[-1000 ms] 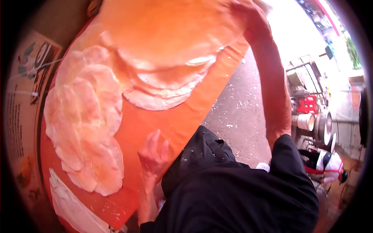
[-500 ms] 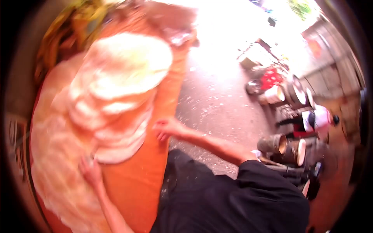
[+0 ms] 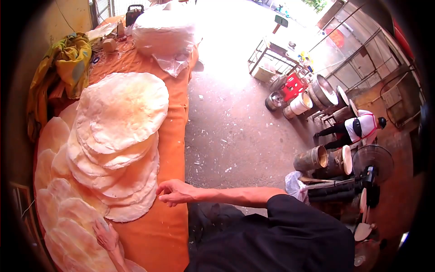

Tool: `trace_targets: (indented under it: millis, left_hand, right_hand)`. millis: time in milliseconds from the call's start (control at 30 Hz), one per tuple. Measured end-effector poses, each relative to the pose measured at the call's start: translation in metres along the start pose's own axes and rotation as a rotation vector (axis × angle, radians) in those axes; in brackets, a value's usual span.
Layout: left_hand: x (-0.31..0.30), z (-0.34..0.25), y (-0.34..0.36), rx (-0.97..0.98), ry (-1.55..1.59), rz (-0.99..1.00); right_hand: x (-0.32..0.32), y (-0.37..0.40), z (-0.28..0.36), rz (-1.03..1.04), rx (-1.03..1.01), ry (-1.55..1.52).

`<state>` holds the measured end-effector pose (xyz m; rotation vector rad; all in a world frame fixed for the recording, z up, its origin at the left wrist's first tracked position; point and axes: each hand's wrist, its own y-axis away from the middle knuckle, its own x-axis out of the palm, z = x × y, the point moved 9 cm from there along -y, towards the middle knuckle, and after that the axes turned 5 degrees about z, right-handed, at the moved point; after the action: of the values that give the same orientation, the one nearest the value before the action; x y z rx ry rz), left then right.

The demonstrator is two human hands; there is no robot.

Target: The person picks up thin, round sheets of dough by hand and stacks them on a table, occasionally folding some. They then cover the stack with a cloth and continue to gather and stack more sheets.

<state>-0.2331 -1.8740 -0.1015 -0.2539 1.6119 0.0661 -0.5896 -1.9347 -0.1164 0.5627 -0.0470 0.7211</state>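
A stack of pale round flatbread-like sheets (image 3: 127, 109) fans out over an orange cloth (image 3: 174, 136) on a long table. More overlapping thin sheets (image 3: 68, 217) cover the table's left side. My left hand (image 3: 107, 235) rests with fingers stretched out on these sheets, below the stack's near edge. Just right of the stack's lower edge, my right hand (image 3: 176, 192) is held above the cloth. Its fingers are bent but a little apart, and nothing shows between them.
A plastic-wrapped bundle (image 3: 163, 34) and a yellow cloth (image 3: 72, 63) lie toward the table's far end. Across the floor, a person in a white top (image 3: 360, 127) bends near metal pots (image 3: 324, 90), a drum (image 3: 312, 158) and a fan (image 3: 372, 163). A red stool (image 3: 294, 86) stands beyond.
The view has shifted and sharpened, so the stack appears lower and further left. My right hand's fingers are more curled and nearer the stack's edge. My left hand remains by the sheets.
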Motion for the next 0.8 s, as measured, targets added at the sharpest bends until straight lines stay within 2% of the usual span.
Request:
trace_targets:
  millis: [200,300,400,467,567,633,667,700,767,800]
  left_hand:
    - [-0.003,0.023,0.008,-0.002,0.069,-0.047]
    - [-0.005,0.059,0.006,-0.023,0.222,-0.046]
    - [-0.037,0.089,0.010,-0.122,0.478,-0.031]
    - [-0.079,0.086,0.021,-0.219,0.558,-0.023]
    - [-0.081,0.078,0.054,-0.099,0.536,-0.073]
    - [-0.098,-0.020,0.085,-0.042,0.648,0.145]
    - [-0.137,-0.103,0.081,-0.036,0.803,0.152]
    - [-0.120,-0.128,0.092,0.048,0.641,0.194]
    - [-0.097,-0.182,0.116,0.245,0.640,0.154]
    - [-0.073,-0.194,0.129,0.242,0.672,0.235]
  right_hand:
    - [0.021,0.004,0.018,0.020,-0.102,0.148]
    - [0.019,0.008,0.018,0.017,-0.120,0.131]
    - [0.012,0.016,0.016,-0.005,-0.097,0.039]
    - [0.010,0.020,0.019,-0.007,-0.036,-0.009]
    - [0.029,0.005,0.004,0.112,-0.026,-0.102]
    - [0.053,-0.004,0.006,0.177,0.086,-0.341]
    - [0.067,-0.010,0.005,0.211,0.147,-0.462]
    - [0.076,-0.021,0.002,0.227,0.129,-0.537]
    - [0.070,-0.027,0.010,0.145,0.166,-0.353]
    - [0.065,-0.048,-0.002,0.121,0.060,-0.074]
